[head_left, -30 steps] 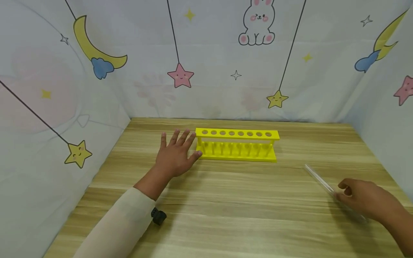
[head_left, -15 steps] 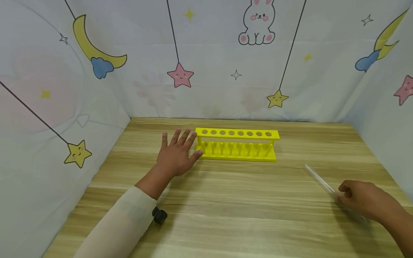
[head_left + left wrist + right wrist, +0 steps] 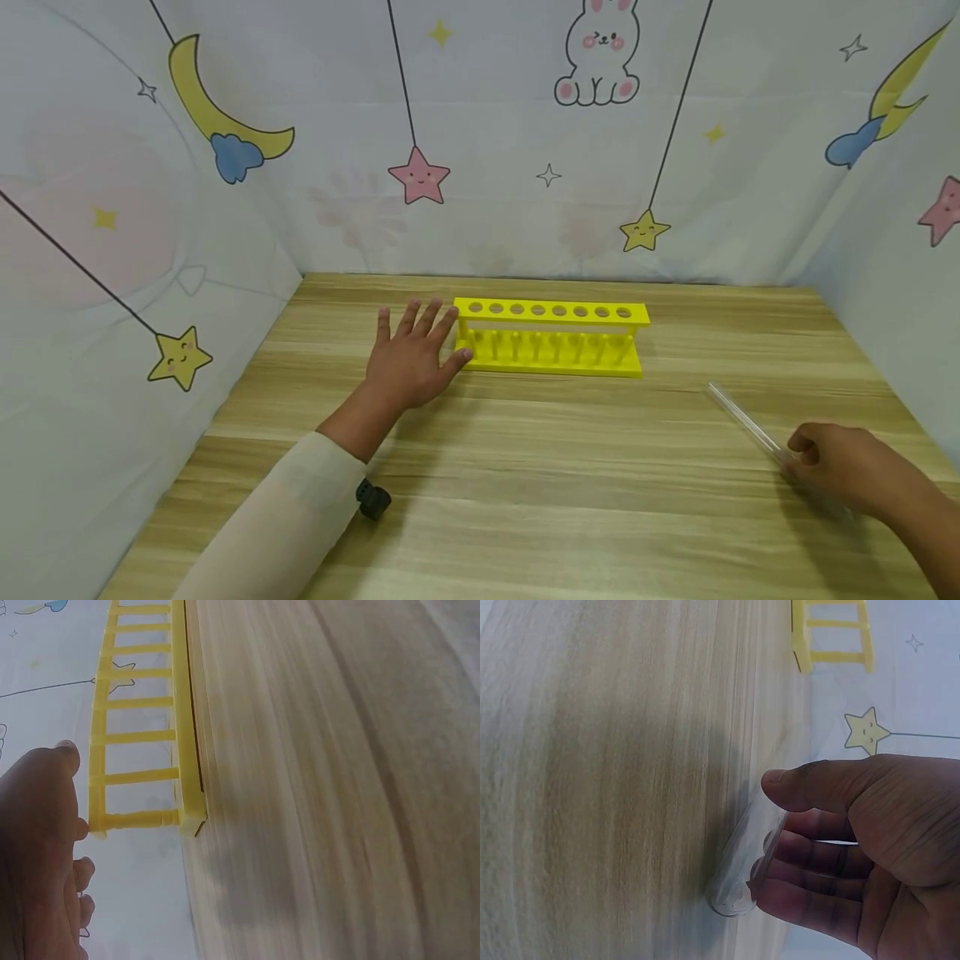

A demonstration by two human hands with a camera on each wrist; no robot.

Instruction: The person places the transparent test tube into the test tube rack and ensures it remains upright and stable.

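A yellow test tube rack (image 3: pixel 551 313) stands toward the back of the table, its row of holes bare of tubes. Beside its left end is my left hand (image 3: pixel 408 362), fingers spread and thumb tip right at the base's front corner. The left wrist view shows the same hand (image 3: pixel 41 825) near the rack's end post. On the right, my right hand (image 3: pixel 855 467) holds a clear glass test tube (image 3: pixel 750 423) between thumb and fingers. Its rounded bottom (image 3: pixel 731 900) points back toward the wrist, and its other end slants toward the rack.
The wood-grain table (image 3: pixel 525 500) runs back to a white cloth wall (image 3: pixel 495 108) printed with stars, moons and a rabbit. Similar cloth rises on both sides. A small black device (image 3: pixel 372 500) sits at the left sleeve's cuff.
My right hand has sunk very slightly, with its curled index finger a little nearer the thumb. My left hand has shifted a touch to the right. Rack and tube look unmoved.
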